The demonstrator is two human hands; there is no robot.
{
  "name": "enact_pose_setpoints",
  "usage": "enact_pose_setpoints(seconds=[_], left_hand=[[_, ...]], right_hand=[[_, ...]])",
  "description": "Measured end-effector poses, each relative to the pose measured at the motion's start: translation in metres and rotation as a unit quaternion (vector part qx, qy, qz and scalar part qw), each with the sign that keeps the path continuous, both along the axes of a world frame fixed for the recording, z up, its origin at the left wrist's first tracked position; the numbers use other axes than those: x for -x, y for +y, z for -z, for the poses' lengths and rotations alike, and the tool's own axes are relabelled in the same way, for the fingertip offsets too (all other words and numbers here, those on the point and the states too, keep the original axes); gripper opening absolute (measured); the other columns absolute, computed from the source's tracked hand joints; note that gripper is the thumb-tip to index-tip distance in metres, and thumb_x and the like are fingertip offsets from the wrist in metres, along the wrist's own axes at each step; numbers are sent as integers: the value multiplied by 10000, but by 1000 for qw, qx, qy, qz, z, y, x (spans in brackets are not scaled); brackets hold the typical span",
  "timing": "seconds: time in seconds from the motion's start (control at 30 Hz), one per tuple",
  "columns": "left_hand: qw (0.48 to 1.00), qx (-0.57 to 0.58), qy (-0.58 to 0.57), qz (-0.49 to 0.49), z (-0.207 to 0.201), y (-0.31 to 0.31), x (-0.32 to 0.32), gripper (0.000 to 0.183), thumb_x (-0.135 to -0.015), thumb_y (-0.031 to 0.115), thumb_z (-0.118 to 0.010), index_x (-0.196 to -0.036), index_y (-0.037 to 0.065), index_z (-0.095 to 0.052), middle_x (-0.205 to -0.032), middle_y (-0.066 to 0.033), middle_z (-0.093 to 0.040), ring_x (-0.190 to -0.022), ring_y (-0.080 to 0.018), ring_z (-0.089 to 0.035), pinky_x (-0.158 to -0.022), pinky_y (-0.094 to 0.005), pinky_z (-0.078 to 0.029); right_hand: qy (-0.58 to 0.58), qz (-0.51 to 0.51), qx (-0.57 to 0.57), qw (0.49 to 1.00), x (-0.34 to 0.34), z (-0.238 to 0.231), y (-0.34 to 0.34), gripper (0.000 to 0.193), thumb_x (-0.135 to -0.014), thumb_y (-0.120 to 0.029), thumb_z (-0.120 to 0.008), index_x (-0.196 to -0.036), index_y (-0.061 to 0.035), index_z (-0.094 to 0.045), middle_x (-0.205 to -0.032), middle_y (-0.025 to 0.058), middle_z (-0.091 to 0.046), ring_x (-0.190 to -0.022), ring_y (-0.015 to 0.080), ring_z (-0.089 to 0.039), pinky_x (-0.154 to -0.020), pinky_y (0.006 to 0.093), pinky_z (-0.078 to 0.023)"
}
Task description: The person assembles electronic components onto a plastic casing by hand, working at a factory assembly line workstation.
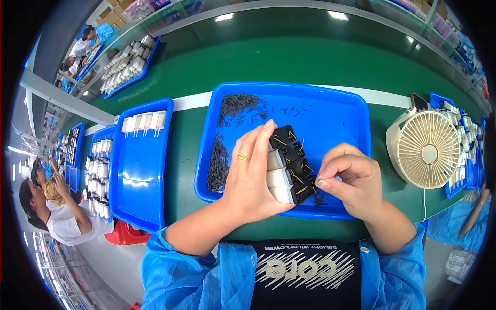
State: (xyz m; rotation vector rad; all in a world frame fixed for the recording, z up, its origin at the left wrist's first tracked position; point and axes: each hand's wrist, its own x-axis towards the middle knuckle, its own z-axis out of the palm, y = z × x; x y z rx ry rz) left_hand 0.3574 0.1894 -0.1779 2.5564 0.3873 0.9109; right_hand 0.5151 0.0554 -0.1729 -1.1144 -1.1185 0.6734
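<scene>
My left hand (247,175) is wrapped around a row of several white block-shaped units (279,177), tilted over the wide blue tray (366,121). Their black open ends (295,161) face right, with short yellow wires (298,179) poking out. Beside those ends, my right hand (355,178) pinches thumb and forefinger together close to the wires; whatever sits between the fingertips is too small to make out. Short thin black pieces (236,105) lie heaped along the tray's left side, and a few (321,198) are scattered below my right hand.
To the left, another blue tray (137,199) holds a row of white units (144,122). A cream fan (429,150) stands on the right of the green table (289,54), its cable hanging toward me. More loaded trays and co-workers (67,206) are farther left.
</scene>
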Motion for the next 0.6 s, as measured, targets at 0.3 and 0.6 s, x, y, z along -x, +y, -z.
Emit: enact_pose_setpoints(seconds=[0.3,0.6], left_hand=[[999,38,-22,20,2,-1,1,1090,-504,224,-843,-1394,-37,-271,-1275,-229,-407,-1154,-401,-434,-982,-463,-377],[999,29,-17,23,2,-1,1,1096,-489,200,-840,-1395,-35,-269,-1271,-226,-405,-1154,-400,-433,-981,-465,-378]], right_hand=[[133,-89,67,985,4,-5,-8,86,-857,33,-628,-940,53,-644,-917,123,-646,-715,143,-662,-582,228,-530],[44,-47,44,997,4,-2,-4,82,-816,30,-676,-896,14,-680,-941,90,-607,-686,88,-582,-578,205,-480]])
